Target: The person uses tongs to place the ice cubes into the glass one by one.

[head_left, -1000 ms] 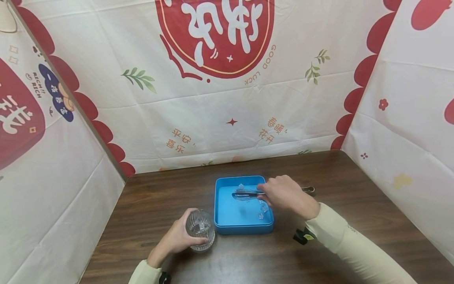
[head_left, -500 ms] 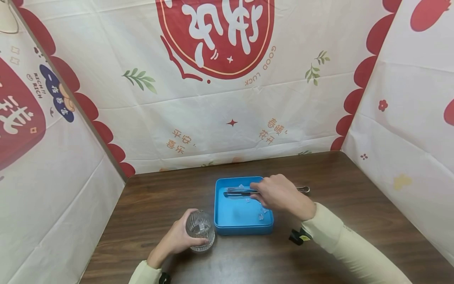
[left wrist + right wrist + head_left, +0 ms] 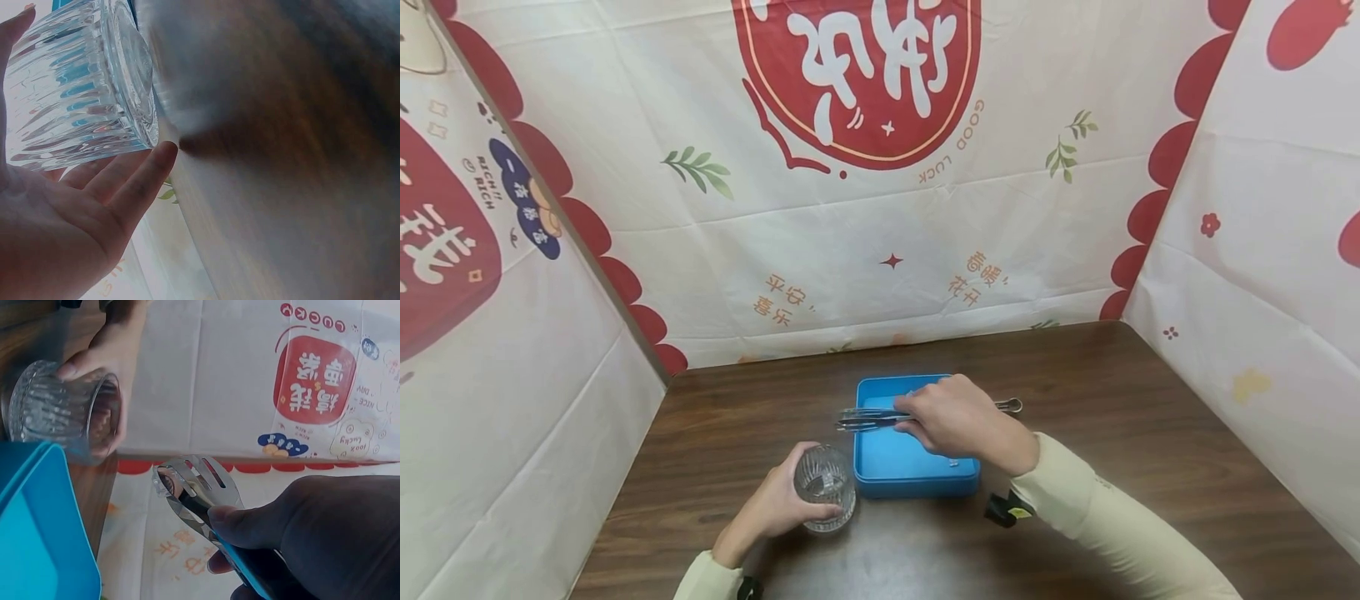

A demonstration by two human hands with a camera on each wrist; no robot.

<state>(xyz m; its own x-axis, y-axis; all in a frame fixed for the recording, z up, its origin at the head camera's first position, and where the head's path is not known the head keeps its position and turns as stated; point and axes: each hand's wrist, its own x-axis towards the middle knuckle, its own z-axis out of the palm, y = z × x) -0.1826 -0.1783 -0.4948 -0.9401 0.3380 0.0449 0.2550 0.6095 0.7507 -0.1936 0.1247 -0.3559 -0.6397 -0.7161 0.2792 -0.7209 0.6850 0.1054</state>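
Observation:
My left hand (image 3: 778, 496) holds a clear ribbed drinking glass (image 3: 826, 487), which stands upright on the table; in the left wrist view, fingers and thumb reach around the glass (image 3: 75, 94). My right hand (image 3: 958, 419) grips metal serving tongs (image 3: 865, 420), their slotted heads lying above the left rim of a blue square tray (image 3: 880, 485). A clear piece like an ice cube (image 3: 160, 482) sits at the tips of the tongs (image 3: 215, 478) in the right wrist view. Another clear cube (image 3: 953, 462) lies in the tray; my right hand hides part of the inside.
The brown wooden table (image 3: 737, 417) extends around the tray and glass. White printed cloth (image 3: 850, 225) walls it off at the back and on both sides. The tray stands just right of the glass.
My right hand has carried the tongs leftward, from over the tray's middle to past its left rim, nearer the glass. My left hand and the glass stay in place.

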